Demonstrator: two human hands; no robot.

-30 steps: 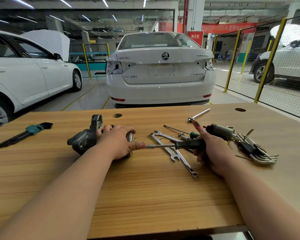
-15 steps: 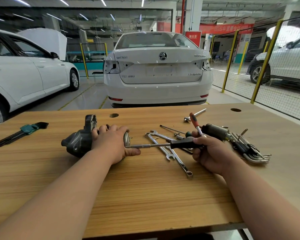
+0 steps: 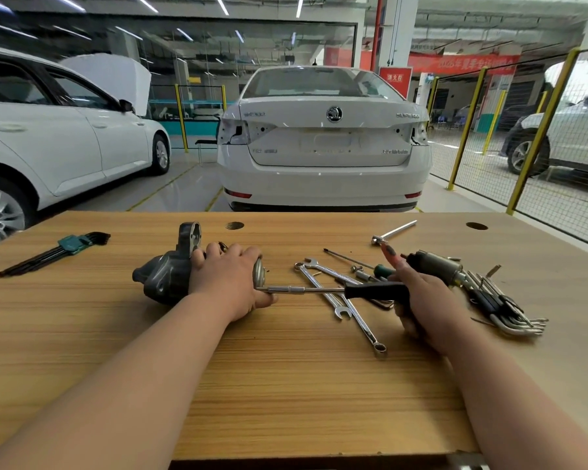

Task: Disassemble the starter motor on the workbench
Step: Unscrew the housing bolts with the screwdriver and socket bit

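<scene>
With our left hand [image 3: 230,283] clamped over the starter motor [image 3: 165,278], lying near the far edge of the surface [image 3: 286,385] left of the middle, and our right hand [image 3: 418,300] gripping the black-handled driver [image 3: 370,290], we should seat its tip squarely and push in line before turning.

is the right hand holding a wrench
No, the right hand grips the black handle of a driver, while the wrenches lie flat on the workbench.
</scene>
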